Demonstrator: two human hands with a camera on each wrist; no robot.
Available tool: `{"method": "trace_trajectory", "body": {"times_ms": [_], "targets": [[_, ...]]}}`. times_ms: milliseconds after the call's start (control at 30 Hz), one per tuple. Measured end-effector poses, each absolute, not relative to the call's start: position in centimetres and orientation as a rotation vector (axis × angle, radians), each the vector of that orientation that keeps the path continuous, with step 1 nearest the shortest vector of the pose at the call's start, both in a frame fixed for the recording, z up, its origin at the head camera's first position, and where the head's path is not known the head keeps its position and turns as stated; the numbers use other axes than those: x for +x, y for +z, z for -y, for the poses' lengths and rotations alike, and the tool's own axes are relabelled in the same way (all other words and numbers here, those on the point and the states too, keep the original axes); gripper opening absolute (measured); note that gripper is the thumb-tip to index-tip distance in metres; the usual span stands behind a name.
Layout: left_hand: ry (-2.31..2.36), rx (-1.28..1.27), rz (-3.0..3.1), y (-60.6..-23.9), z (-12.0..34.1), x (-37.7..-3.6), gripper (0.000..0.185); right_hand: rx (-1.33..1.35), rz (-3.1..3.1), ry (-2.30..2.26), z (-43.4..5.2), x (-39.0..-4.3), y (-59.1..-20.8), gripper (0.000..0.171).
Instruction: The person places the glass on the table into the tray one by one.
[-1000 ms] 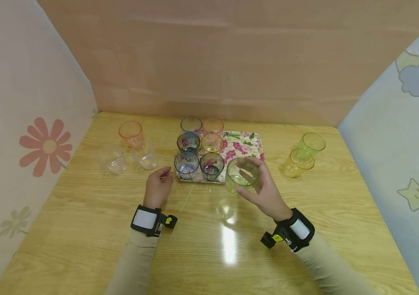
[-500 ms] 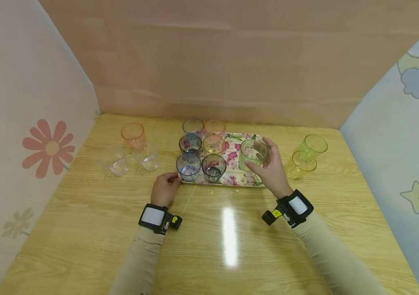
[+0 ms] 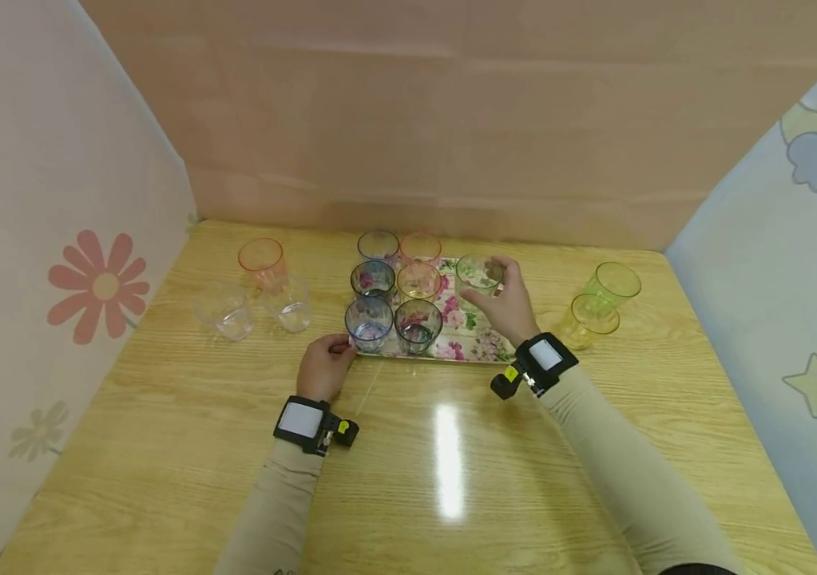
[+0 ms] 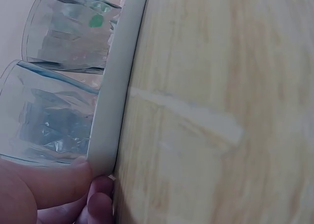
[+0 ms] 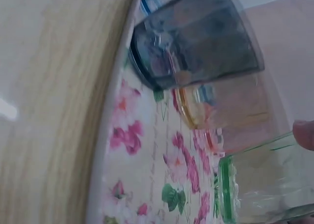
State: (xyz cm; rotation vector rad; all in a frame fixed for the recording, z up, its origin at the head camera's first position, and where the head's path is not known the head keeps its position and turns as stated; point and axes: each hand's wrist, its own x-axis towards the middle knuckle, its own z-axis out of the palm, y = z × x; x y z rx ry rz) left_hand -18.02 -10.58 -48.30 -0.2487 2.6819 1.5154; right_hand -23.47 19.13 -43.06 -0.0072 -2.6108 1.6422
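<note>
My right hand (image 3: 507,305) grips a green glass (image 3: 477,275) between thumb and fingers, over the back right part of the floral tray (image 3: 462,348). In the right wrist view the green glass (image 5: 270,180) is tilted in that view, its base close to the flowered surface. My left hand (image 3: 325,367) pinches the tray's front left corner, thumb on top and fingers curled below the rim (image 4: 109,121). Several glasses stand in two columns on the tray's left side: blue (image 3: 369,323) and dark grey (image 3: 418,326) in front, with dark, amber (image 3: 418,281), bluish and pink ones behind.
At left on the wooden table (image 3: 408,479) stand an orange-pink glass (image 3: 262,263) and two clear glasses (image 3: 228,315). A green glass (image 3: 614,283) and a yellow glass (image 3: 590,321) stand at right. A papered wall (image 3: 408,120) rises behind the table.
My right hand has carried the green glass from the tray's front edge back over the tray, then slightly left. My left hand has moved in and taken hold of the tray's corner.
</note>
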Motion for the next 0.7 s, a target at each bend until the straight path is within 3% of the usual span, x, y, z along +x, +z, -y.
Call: {"method": "trace_trajectory", "body": {"times_ms": [700], "targets": [[1.48,-0.341,-2.676,-48.4,10.2,-18.3,0.029,-0.182,2.748,1.641,-18.2,-28.0,-44.3,0.088]]}}
